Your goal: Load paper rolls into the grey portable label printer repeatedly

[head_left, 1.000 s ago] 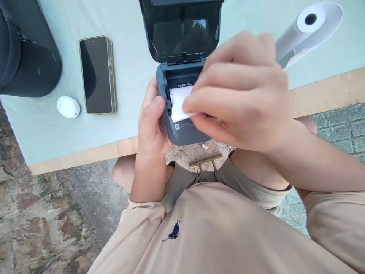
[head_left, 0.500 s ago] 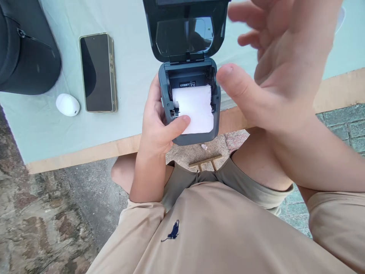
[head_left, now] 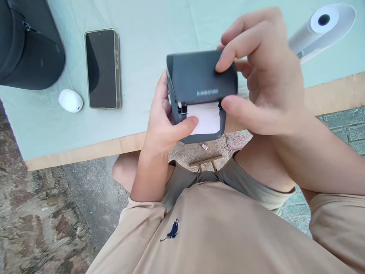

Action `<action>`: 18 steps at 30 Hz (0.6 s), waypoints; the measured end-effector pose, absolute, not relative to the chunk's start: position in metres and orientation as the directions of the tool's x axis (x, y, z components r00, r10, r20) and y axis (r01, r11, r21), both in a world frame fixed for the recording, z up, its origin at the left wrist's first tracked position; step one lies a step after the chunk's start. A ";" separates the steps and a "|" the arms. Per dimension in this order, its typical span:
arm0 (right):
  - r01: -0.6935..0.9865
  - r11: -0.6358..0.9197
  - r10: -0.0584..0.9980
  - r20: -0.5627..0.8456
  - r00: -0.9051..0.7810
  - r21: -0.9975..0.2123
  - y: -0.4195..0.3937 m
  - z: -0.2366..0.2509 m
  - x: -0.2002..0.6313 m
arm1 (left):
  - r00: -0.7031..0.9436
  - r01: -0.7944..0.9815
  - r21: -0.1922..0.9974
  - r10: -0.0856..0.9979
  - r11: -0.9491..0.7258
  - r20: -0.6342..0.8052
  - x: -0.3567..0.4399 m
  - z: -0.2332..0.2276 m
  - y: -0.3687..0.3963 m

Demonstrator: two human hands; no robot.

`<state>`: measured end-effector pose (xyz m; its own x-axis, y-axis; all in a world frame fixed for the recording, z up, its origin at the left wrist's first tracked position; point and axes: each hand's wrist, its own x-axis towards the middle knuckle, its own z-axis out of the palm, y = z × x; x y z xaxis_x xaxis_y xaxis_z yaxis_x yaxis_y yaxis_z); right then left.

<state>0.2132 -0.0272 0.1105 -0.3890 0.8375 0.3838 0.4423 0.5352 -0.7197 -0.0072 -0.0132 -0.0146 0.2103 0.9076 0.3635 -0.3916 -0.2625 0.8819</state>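
Observation:
A dark grey label printer (head_left: 176, 120) is held over the table's front edge by my left hand (head_left: 162, 121). The left thumb presses on the white paper (head_left: 209, 118) that lies across the printer's front. Its hinged lid (head_left: 196, 78), with light lettering, is swung down over most of the compartment but stands partly raised, so the paper and the inner edges show below it. My right hand (head_left: 268, 76) has its fingertips on the lid's top and its thumb at the lid's lower right corner. The printer's underside and the left fingers behind it are hidden.
On the table (head_left: 142, 45), a black zippered case (head_left: 31, 45) stands at the far left. A phone (head_left: 103, 70) and a white oval earbud case (head_left: 70, 101) lie nearby. A white paper roll (head_left: 310, 32) is at the right. The wooden table edge (head_left: 85, 150) runs before my knees.
The lid has swung down from upright over the paper compartment. My right hand has come in from the upper right onto the lid. The left hand still holds the printer.

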 end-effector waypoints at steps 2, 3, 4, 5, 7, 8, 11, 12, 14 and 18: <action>0.379 0.503 0.837 0.331 -0.435 -0.776 -0.026 0.110 0.211 | 0.214 -0.381 0.895 0.919 -0.234 0.331 -0.009 -0.012 -0.012; 0.358 0.487 0.841 0.316 -0.440 -0.796 -0.026 0.109 0.210 | 0.219 -0.384 0.899 0.925 -0.211 0.311 -0.009 -0.007 -0.013; 0.351 0.472 0.847 0.305 -0.435 -0.809 -0.026 0.109 0.208 | 0.223 -0.395 0.901 0.932 -0.180 0.284 -0.009 -0.001 -0.014; 0.351 0.462 0.852 0.300 -0.428 -0.814 -0.025 0.108 0.206 | 0.224 -0.411 0.900 0.941 -0.146 0.255 -0.008 0.007 -0.017; 0.363 0.458 0.857 0.295 -0.422 -0.812 -0.025 0.108 0.203 | 0.240 -0.445 0.894 0.957 -0.042 0.165 -0.006 0.024 -0.025; 0.377 0.458 0.859 0.292 -0.420 -0.805 -0.025 0.109 0.202 | 0.242 -0.462 0.887 0.962 -0.002 0.128 -0.005 0.031 -0.029; 0.398 0.468 0.858 0.299 -0.418 -0.789 -0.026 0.111 0.200 | 0.240 -0.495 0.869 0.964 0.024 0.110 -0.003 0.037 -0.033; 0.399 0.475 0.855 0.302 -0.422 -0.785 -0.026 0.112 0.201 | 0.236 -0.490 0.872 0.964 0.011 0.121 -0.003 0.033 -0.030; 0.391 0.489 0.846 0.315 -0.429 -0.780 -0.026 0.111 0.201 | 0.244 -0.470 0.883 0.959 -0.010 0.141 -0.005 0.023 -0.023; 0.393 0.465 0.857 0.291 -0.426 -0.793 -0.022 0.106 0.200 | 0.327 -0.451 0.891 0.939 0.053 0.110 -0.007 0.019 -0.013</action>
<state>0.2003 -0.0225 0.1063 -0.4259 0.8566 0.2914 0.3930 0.4652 -0.7932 -0.0071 -0.0127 0.0192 0.3265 0.9388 0.1095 -0.4510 0.0530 0.8909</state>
